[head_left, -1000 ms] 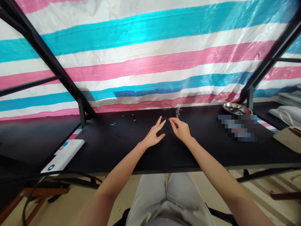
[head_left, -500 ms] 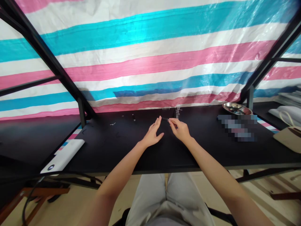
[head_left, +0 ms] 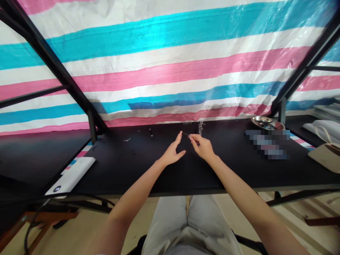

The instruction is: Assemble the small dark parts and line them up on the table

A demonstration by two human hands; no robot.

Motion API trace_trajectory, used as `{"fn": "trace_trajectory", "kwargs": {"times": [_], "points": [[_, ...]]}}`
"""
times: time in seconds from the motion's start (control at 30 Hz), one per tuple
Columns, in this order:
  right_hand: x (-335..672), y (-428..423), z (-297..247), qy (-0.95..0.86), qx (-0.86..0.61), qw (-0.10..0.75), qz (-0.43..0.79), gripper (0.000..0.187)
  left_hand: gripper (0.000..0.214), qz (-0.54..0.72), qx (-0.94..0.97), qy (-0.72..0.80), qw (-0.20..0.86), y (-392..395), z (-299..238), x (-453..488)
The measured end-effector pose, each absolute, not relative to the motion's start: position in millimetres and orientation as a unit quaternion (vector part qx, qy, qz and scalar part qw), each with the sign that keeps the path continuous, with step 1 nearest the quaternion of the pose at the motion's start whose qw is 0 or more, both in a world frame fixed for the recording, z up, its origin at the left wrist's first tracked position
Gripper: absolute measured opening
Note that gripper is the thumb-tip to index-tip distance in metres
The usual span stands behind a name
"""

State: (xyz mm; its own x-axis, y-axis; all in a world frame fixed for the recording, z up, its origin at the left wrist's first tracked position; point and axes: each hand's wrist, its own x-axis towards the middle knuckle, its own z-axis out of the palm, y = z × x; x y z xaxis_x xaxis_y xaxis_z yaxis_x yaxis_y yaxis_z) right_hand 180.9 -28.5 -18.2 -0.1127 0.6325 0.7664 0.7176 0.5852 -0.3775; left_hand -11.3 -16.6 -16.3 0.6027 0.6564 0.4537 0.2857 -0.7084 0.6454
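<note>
Between my hands is a small thin black stick-like piece (head_left: 186,134), too small to name more exactly. My right hand (head_left: 203,145) pinches its right end between thumb and fingertips. My left hand (head_left: 173,153) is open, its fingers stretched out together and its thumb apart; the fingertips are at the left end of the black piece, and I cannot tell whether they touch it. Just behind my right hand lies a clear strip of small parts (head_left: 200,128). A row of small greyish pieces (head_left: 187,123) sits at the table's back edge.
On the black table (head_left: 127,170) lie a small black-and-grey piece (head_left: 151,132) and white scraps (head_left: 127,140). A shiny metal dish (head_left: 267,123) stands back right beside a pixelated patch. A white box-like device (head_left: 71,177) is at the left edge, a beige bag (head_left: 325,157) far right. Striped sheeting hangs behind.
The black piece and my right fingertips have shifted very slightly left and down, the piece now tilting a little more. My left hand stays nearly where it was.
</note>
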Motion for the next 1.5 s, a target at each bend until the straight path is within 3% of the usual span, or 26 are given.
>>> {"fn": "trace_trajectory", "kwargs": {"times": [0.63, 0.97, 1.2, 1.5], "points": [[174.3, -31.4, -18.1, -0.769, -0.439, 0.463, -0.041, 0.02, 0.067, 0.365, 0.857, 0.284, 0.227, -29.9, -3.3, -7.6], [170.4, -33.4, -17.2, -0.785, -0.439, 0.435, -0.035, 0.02, 0.023, 0.518, 0.672, 0.35, 0.398, -24.9, -3.4, -5.1], [167.5, -35.4, -16.8, -0.805, -0.429, 0.408, -0.029, 0.022, 0.028, 0.522, 0.633, 0.368, 0.437, -16.4, -6.2, -7.3], [165.2, -36.2, -17.0, -0.815, -0.459, 0.355, 0.013, 0.025, 0.032, 0.465, 0.698, 0.433, 0.331, -13.8, -5.0, -13.8]]}}
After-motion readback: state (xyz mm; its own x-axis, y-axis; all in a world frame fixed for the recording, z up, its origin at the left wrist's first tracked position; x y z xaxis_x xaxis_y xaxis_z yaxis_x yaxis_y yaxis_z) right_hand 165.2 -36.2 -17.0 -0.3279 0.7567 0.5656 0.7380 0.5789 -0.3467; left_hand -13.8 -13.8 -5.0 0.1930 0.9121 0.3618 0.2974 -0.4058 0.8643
